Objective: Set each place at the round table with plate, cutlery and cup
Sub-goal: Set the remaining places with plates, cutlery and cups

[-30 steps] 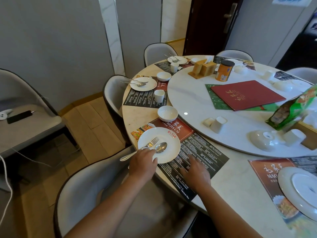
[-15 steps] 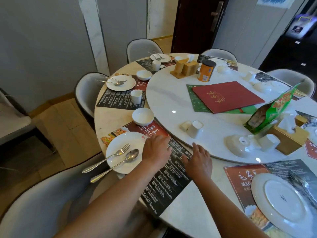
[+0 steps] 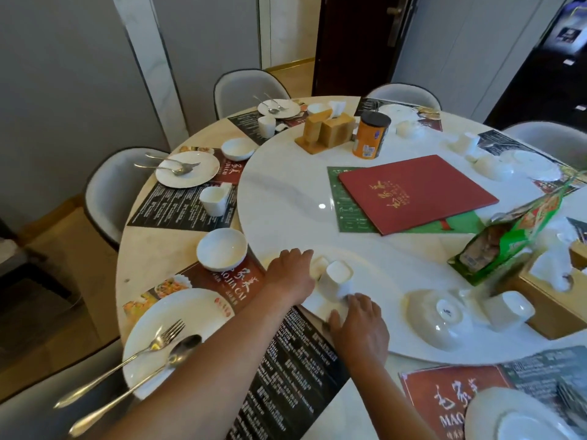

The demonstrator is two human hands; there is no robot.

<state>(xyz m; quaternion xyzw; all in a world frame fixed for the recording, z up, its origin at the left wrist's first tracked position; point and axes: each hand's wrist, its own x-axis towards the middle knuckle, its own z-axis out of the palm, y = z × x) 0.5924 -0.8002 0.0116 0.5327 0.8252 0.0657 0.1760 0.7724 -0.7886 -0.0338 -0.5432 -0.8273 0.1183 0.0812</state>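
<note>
**Reaching for the cup on the turntable**

Round table (image 3: 152,249) in a grey-walled room, its raised turntable (image 3: 286,198) central. Both hands meet at the turntable's near edge: right hand (image 3: 359,328) touches the upturned cup's (image 3: 336,279) base, left hand (image 3: 290,276) beside it; neither grip is discernible. Nearest plate (image 3: 197,312) carries fork (image 3: 158,341) and spoon (image 3: 178,350). Risk: the glazed cup slipping from an incomplete hold.

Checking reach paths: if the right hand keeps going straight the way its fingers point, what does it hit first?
The upturned white cup on the turntable. The right hand points up and slightly left, and its fingertips already sit at the cup's base, apparently touching, though depth is unclear.
</note>
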